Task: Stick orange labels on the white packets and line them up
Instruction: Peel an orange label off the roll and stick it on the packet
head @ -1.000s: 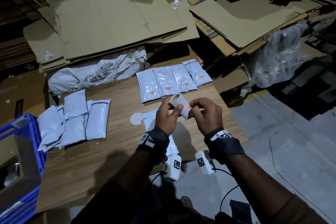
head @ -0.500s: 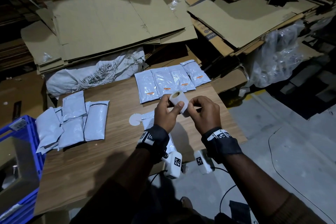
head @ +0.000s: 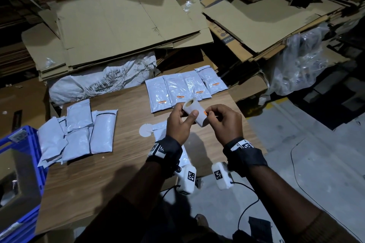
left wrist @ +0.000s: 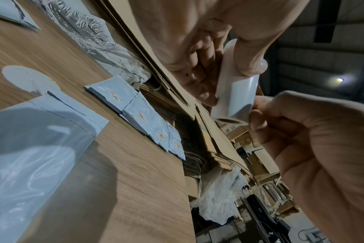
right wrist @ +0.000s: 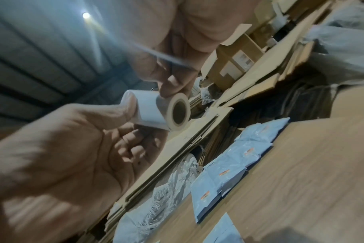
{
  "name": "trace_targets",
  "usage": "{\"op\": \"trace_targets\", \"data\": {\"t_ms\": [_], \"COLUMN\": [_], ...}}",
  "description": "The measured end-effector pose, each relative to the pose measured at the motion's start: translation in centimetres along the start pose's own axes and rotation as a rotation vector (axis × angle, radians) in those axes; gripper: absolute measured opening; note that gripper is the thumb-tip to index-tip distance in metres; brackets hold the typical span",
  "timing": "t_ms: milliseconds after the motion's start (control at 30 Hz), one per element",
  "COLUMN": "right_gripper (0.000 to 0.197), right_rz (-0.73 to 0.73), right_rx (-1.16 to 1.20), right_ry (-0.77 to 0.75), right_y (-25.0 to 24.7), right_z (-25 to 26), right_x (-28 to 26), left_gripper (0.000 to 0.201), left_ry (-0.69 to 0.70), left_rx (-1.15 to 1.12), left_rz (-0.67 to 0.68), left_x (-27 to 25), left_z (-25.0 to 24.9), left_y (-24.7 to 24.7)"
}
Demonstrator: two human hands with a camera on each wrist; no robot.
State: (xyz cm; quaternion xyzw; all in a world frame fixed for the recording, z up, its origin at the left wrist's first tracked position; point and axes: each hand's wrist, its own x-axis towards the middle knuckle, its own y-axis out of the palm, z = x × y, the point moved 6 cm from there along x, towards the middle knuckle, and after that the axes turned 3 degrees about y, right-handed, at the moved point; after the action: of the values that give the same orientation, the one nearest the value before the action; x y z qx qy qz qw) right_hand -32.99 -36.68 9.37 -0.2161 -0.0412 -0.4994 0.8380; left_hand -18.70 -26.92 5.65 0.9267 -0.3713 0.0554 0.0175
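Note:
My left hand [head: 189,116] grips a white label roll [head: 194,113] above the wooden table [head: 126,108]; the roll also shows in the wrist views [left wrist: 235,98] [right wrist: 154,113]. My right hand [head: 212,114] pinches an orange label [head: 205,113] at the roll's right edge. Several white packets with orange labels [head: 185,87] lie in a row at the table's far edge. A pile of plain white packets [head: 77,134] sits at the left. One more packet [head: 160,132] lies under my hands, partly hidden.
A white round disc [head: 145,130] lies beside the near packet. A blue crate [head: 23,144] stands at the left. Flattened cardboard [head: 122,23] and a crumpled white sack [head: 102,83] lie behind the table, with clear plastic wrap [head: 300,65] at the right.
Both hands stayed at the roll. The roll has turned slightly, so the orange label, hidden half a second ago, shows again at my right fingertips.

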Motion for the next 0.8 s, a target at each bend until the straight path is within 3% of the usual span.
{"op": "trace_targets", "data": {"t_ms": [167, 500, 800], "right_gripper": [0.008, 0.008, 0.011], "right_rz": [0.014, -0.071, -0.102], "right_rx": [0.055, -0.22, -0.186], "right_ry": [0.008, -0.202, -0.199], "right_y": [-0.5, -1.0, -0.2], "right_z": [0.0, 2.5, 3.0], "right_x": [-0.2, -0.1, 0.3], "left_gripper": [0.042, 0.042, 0.04], "left_ry": [0.017, 0.107, 0.109], "left_rx": [-0.013, 0.022, 0.036], "left_rz": [0.024, 0.021, -0.01], "left_x": [-0.5, -0.5, -0.4], "left_z": [-0.4, -2.4, -2.7], "left_y": [0.3, 0.3, 0.1]}}
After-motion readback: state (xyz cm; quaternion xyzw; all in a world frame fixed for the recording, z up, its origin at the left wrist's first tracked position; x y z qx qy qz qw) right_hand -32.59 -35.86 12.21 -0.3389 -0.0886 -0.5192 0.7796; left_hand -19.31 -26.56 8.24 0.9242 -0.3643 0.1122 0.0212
